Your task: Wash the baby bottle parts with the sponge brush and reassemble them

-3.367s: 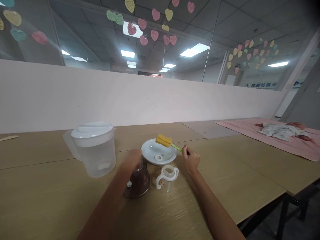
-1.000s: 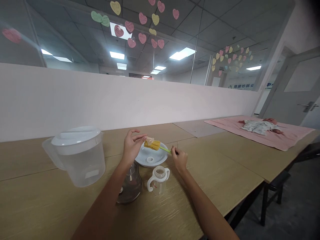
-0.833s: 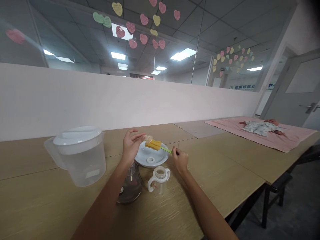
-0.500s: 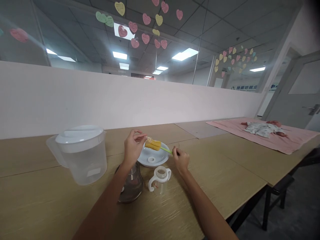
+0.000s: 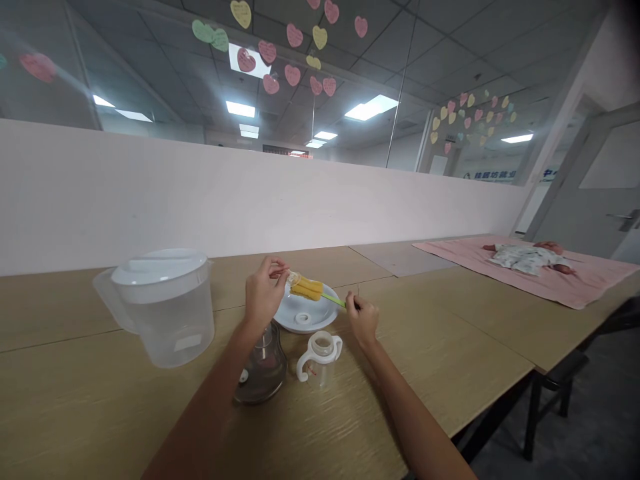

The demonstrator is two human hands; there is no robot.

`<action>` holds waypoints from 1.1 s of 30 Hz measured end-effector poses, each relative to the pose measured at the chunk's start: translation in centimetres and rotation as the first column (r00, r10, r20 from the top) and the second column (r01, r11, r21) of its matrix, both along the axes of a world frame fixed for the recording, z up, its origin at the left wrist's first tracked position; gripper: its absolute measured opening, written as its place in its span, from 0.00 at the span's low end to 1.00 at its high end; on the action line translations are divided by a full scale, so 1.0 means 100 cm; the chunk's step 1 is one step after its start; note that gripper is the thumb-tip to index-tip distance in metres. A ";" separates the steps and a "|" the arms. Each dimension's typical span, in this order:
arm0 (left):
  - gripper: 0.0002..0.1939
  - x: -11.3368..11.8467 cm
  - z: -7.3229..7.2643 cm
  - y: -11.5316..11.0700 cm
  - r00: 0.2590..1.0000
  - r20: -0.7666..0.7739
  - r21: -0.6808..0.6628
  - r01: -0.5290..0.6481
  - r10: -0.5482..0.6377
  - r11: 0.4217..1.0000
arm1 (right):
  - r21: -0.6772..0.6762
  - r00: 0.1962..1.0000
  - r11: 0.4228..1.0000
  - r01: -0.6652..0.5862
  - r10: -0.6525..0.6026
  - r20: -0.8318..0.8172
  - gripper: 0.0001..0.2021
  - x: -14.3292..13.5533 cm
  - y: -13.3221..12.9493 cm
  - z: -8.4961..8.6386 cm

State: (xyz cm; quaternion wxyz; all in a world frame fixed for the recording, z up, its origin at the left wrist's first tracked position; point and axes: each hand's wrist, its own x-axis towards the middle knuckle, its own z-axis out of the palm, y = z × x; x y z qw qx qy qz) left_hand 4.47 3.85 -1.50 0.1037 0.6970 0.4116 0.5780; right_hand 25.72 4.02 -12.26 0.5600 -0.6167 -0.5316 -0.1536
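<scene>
My left hand (image 5: 264,291) pinches a small clear bottle teat (image 5: 293,278) above a white plate (image 5: 306,315). My right hand (image 5: 362,319) grips the green handle of a yellow sponge brush (image 5: 309,289), whose sponge head presses against the teat. A white ring (image 5: 301,319) lies on the plate. In front of the plate a small clear baby bottle with white handles (image 5: 318,359) stands open on the table. A dark glass jar-like vessel (image 5: 261,367) sits under my left forearm.
A large translucent lidded pitcher (image 5: 163,309) stands at the left on the wooden table (image 5: 450,340). A baby doll (image 5: 525,257) lies on a pink blanket (image 5: 560,283) at the far right. A white partition wall runs behind; the table edge drops off at the right.
My left hand left the dark vessel, rose over the plate and took hold of the teat at the sponge head. In the last second it drew the teat slightly leftward; the brush stays held.
</scene>
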 end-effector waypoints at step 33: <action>0.07 -0.037 -0.008 -0.018 0.615 -0.618 -0.679 -0.104 -0.490 0.727 | -0.258 0.954 0.933 0.250 -0.192 0.232 0.30 0.006 0.007 -0.007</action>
